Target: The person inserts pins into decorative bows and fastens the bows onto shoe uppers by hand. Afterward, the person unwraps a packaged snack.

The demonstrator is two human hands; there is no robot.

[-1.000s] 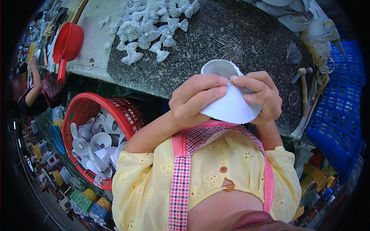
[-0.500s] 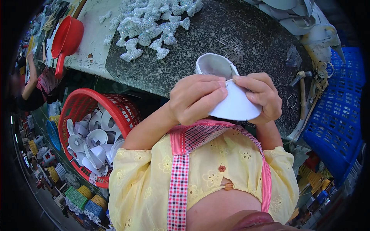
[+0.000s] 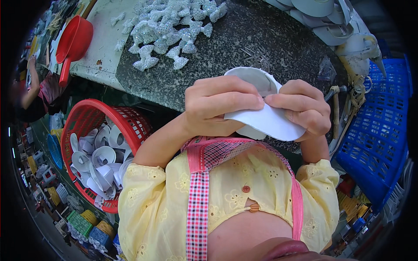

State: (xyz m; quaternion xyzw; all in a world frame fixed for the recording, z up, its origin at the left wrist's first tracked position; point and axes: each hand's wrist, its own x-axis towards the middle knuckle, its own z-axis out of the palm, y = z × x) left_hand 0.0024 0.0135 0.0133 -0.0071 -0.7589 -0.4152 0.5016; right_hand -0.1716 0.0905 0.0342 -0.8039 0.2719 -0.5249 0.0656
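Between my hands, above the near edge of the dark speckled table (image 3: 209, 56), is a stiff white curved piece (image 3: 272, 123). It has a rounded, hollow far end and a broad flap toward me. My left hand (image 3: 220, 104) pinches it from the left, with thumb and fingertips at the middle seam. My right hand (image 3: 302, 108) grips its right side, fingers bent and fingertips close to the left ones. The fingers cover part of the seam. Beyond my hands, several thin metal pins (image 3: 257, 56) lie scattered on the tabletop.
Glittery white bows (image 3: 167, 28) are heaped at the far left. A red basket (image 3: 133, 119) of curled white pieces stands left; a red scoop (image 3: 74, 41) lies beyond it. Rightward are a hammer-like tool (image 3: 336, 108), a blue crate (image 3: 374, 130) and stacked white curved pieces (image 3: 322, 17).
The white piece has come slightly nearer to me and tilted, its flap turning more to the right. My left hand has shifted a little left, my right hand a little right.
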